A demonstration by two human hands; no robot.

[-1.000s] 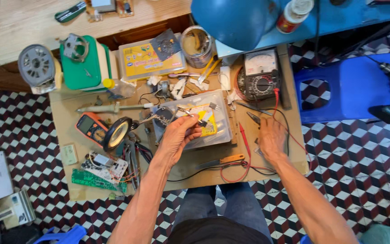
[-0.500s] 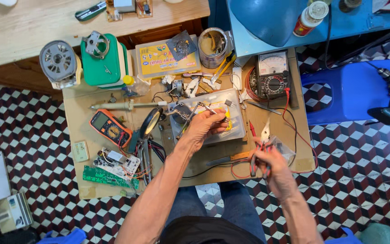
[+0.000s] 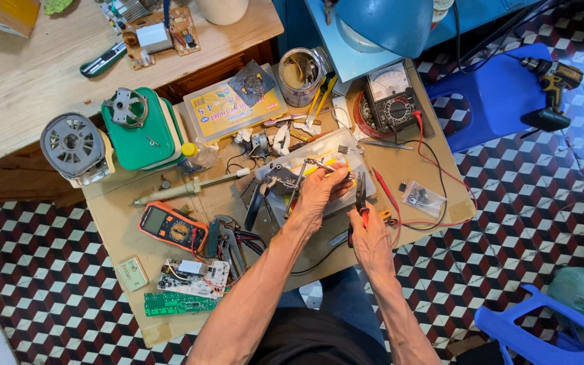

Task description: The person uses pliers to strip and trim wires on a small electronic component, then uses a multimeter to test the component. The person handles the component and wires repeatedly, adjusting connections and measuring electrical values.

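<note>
We see our left hand (image 3: 319, 192) resting on a clear plastic tray (image 3: 346, 150) near the middle of the worktop (image 3: 113, 223), its fingers curled together around a small metal part with yellow behind it; what exactly they pinch we cannot tell. Just beside it, toward our body, our right hand (image 3: 372, 233) is closed around a pair of pliers (image 3: 359, 203) with dark handles and a red tip on the grip, the tool standing nearly upright with its nose pointing at the tray.

To the left of the tray lies a soldering iron (image 3: 190, 186) with a pale handle, and below that an orange multimeter (image 3: 172, 228). Near the front left edge sit a white circuit board (image 3: 194, 277) and a green circuit board (image 3: 174, 303), touching or nearly so. At the back left stand a green motor housing (image 3: 136, 132) and, just beside it, a grey round motor (image 3: 76, 145). A yellow flat box (image 3: 228, 108) lies behind the tray, with a metal tin (image 3: 300, 74) holding tools next to it. At the back right is a black analogue meter (image 3: 391, 98), its red lead (image 3: 434, 169) running down across the worktop past a small clear bag (image 3: 422, 197). Well apart, on a blue stool (image 3: 488, 101), lies a cordless drill (image 3: 552, 84).
</note>
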